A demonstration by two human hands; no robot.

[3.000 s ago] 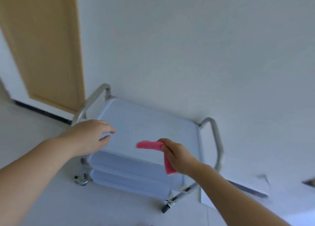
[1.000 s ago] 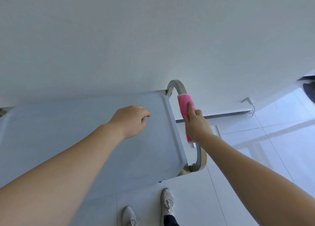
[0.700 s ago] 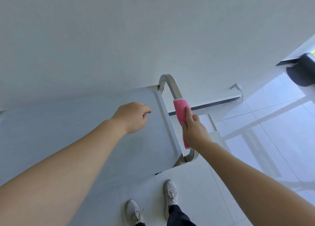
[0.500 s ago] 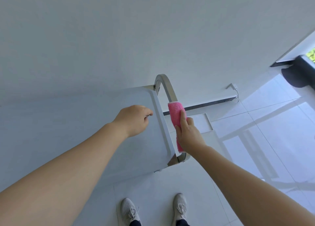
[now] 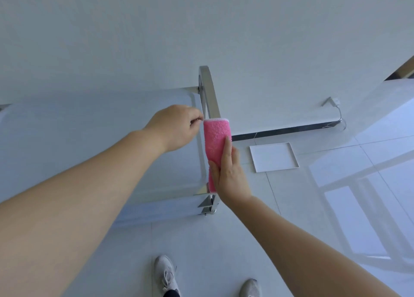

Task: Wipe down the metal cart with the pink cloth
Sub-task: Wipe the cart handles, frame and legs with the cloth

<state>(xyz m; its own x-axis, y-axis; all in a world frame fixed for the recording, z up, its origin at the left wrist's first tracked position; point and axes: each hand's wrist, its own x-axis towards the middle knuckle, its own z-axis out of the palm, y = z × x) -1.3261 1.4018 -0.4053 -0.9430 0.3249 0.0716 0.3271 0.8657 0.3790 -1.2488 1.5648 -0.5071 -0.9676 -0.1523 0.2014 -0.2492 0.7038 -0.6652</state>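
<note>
The metal cart (image 5: 94, 139) stands against a white wall, its flat top filling the left of the view. Its curved steel handle (image 5: 209, 88) rises at the right end. The pink cloth (image 5: 216, 137) is wrapped round the handle's bar. My right hand (image 5: 230, 175) grips the cloth's lower part, with the index finger lying along it. My left hand (image 5: 177, 126) hovers over the top's right edge, fingers curled, and its fingertips touch or pinch the cloth's upper left corner.
A white square frame (image 5: 273, 156) lies on the tiled floor to the right of the cart. A dark baseboard (image 5: 286, 131) and a wall plug with a cable (image 5: 333, 104) run behind. My shoes (image 5: 164, 274) stand on the floor below the cart.
The cloth and my right hand have slid along the handle toward its near end. My left hand has moved right to the cloth's top corner.
</note>
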